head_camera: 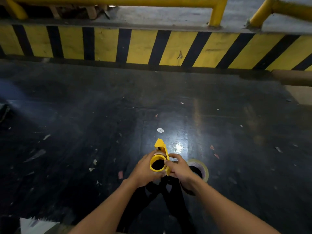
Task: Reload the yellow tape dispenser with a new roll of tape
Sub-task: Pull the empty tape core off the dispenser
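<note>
I hold the yellow tape dispenser (160,155) above the dark floor, its round hub facing up at me and its nose pointing away. My left hand (145,169) wraps the hub from the left. My right hand (179,168) grips the dispenser's flat side plate from the right, thumb on the hub's rim. A roll of clear tape (201,168) lies flat on the floor just right of my right hand, partly hidden by that wrist.
The floor (84,124) is dark, glossy and littered with small scraps of paper and tape. A yellow-and-black striped curb (152,46) runs across the far side, with yellow guard rails (217,12) above. A cardboard box (293,78) sits at far right.
</note>
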`<control>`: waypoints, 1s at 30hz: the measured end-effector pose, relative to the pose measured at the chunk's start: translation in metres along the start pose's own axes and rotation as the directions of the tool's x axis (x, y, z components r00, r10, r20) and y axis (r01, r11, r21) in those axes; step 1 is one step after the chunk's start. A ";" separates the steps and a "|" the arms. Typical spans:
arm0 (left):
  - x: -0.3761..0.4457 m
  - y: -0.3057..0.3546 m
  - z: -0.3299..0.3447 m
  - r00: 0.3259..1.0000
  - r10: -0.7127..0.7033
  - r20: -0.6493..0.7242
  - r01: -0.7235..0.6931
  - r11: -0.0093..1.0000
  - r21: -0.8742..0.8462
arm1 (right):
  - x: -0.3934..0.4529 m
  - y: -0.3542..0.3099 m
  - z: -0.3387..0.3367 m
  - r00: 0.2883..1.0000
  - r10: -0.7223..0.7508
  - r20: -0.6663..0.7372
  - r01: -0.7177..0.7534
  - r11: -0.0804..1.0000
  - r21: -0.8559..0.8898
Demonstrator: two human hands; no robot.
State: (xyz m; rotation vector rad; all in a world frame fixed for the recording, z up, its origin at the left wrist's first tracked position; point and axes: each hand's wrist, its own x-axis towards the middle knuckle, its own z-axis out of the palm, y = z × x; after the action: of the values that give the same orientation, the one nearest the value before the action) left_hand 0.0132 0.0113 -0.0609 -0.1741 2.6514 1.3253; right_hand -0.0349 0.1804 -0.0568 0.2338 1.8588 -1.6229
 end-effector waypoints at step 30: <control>-0.015 0.013 -0.024 0.972 0.115 -0.207 -0.135 0.987 -0.086 | -0.025 -0.001 -0.022 0.984 -0.171 0.059 0.152 0.959 0.240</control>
State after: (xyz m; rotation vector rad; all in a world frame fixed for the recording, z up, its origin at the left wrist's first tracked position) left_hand 0.0234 0.0001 -0.0339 -0.1646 2.8046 1.5583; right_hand -0.0234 0.2074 -0.0413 0.1180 1.6619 -1.9375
